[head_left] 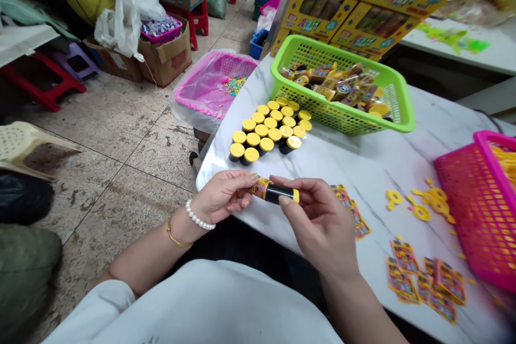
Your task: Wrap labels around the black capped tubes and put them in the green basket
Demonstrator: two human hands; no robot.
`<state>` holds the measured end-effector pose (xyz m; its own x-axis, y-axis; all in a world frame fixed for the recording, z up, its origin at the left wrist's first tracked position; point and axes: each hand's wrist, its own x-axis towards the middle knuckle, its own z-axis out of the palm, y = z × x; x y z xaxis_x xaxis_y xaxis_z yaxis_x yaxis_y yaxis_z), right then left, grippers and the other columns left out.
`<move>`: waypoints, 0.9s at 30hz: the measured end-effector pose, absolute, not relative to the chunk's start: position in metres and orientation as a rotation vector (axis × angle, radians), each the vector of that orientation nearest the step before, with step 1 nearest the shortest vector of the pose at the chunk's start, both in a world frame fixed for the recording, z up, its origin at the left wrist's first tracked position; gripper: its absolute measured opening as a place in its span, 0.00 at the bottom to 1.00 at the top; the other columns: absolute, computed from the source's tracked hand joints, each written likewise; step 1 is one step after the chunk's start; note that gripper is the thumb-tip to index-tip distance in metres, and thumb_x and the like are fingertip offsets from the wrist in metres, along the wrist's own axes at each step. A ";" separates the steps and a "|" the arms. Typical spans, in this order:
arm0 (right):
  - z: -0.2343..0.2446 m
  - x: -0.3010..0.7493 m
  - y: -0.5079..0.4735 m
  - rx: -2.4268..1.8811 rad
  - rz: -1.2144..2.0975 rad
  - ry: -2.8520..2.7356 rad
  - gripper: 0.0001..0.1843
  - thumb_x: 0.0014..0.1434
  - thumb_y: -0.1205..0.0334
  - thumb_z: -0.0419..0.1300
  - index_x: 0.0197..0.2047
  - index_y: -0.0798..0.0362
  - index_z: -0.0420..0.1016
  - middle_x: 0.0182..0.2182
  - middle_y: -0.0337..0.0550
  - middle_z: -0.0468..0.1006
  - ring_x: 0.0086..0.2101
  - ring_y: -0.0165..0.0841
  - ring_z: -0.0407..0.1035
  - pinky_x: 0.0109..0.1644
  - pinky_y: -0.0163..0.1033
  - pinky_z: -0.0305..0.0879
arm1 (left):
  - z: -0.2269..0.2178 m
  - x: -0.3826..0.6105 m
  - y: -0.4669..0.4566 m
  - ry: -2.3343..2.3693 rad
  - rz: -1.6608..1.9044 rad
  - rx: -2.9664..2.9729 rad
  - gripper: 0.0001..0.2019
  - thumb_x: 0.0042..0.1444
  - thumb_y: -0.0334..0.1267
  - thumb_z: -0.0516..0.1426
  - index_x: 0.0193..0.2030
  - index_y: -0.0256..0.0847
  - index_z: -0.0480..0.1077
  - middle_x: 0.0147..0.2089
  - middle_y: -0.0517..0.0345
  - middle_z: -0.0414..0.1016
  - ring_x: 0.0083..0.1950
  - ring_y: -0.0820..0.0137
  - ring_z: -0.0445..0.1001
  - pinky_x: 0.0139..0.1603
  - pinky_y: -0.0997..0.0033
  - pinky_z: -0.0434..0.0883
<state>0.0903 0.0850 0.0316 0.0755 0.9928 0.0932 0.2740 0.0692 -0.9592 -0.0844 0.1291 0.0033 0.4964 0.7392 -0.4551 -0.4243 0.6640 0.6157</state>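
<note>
Between my two hands, just over the table's near edge, lies a small black tube point(279, 193) with a yellow cap, held sideways. My left hand point(231, 193) pinches a printed yellow-orange sleeve point(260, 187) at the tube's left end; whether the sleeve is partly over the tube I cannot tell. My right hand point(322, 220) grips the tube near its capped end, thumb in front and fingers behind. Beyond my hands stand several black tubes with yellow caps point(261, 130), grouped upright. Flat printed sleeves point(350, 209) lie right of my right hand.
A green basket point(342, 118) of wrapped tubes stands behind the capped group. At right are a pink basket point(471, 199), yellow plastic rings point(433, 199) and more flat sleeves point(427, 285). A pink, plastic-lined tub point(193, 86) holds coloured beads. Yellow boxes point(322, 11) are stacked behind.
</note>
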 end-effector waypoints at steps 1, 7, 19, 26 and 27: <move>0.030 0.090 0.084 -1.381 0.917 -1.391 0.09 0.59 0.61 0.65 0.42 0.49 0.72 0.44 0.50 0.85 0.40 0.39 0.81 0.43 0.43 0.79 | 0.003 -0.084 0.129 0.759 0.746 0.464 0.16 0.47 0.44 0.69 0.30 0.33 0.72 0.24 0.60 0.72 0.17 0.84 0.61 0.13 0.82 0.44; 0.019 0.092 0.083 -1.413 0.694 -1.453 0.11 0.56 0.60 0.69 0.42 0.49 0.74 0.38 0.45 0.84 0.35 0.36 0.80 0.39 0.41 0.77 | -0.001 -0.083 0.122 0.734 0.797 0.511 0.18 0.48 0.48 0.69 0.33 0.32 0.76 0.20 0.60 0.69 0.19 0.81 0.63 0.16 0.81 0.49; 0.023 0.120 0.070 -1.200 0.776 -1.581 0.20 0.58 0.70 0.67 0.52 0.44 0.77 0.46 0.44 0.80 0.47 0.38 0.75 0.48 0.43 0.75 | 0.005 -0.076 0.115 0.746 0.813 0.875 0.17 0.48 0.40 0.69 0.44 0.34 0.77 0.39 0.53 0.77 0.32 0.75 0.72 0.32 0.74 0.71; 0.012 0.124 0.070 -1.118 0.673 -1.692 0.25 0.56 0.74 0.68 0.54 0.44 0.77 0.49 0.45 0.80 0.49 0.39 0.74 0.52 0.47 0.73 | 0.001 -0.073 0.117 0.723 0.813 0.859 0.18 0.47 0.38 0.71 0.43 0.34 0.77 0.38 0.55 0.78 0.35 0.75 0.73 0.38 0.74 0.71; 0.012 0.125 0.071 -1.109 0.676 -1.696 0.25 0.56 0.75 0.68 0.55 0.44 0.77 0.49 0.45 0.80 0.49 0.39 0.74 0.52 0.47 0.73 | 0.001 -0.072 0.118 0.698 0.815 0.860 0.17 0.47 0.37 0.71 0.43 0.34 0.78 0.39 0.55 0.78 0.37 0.74 0.74 0.41 0.74 0.71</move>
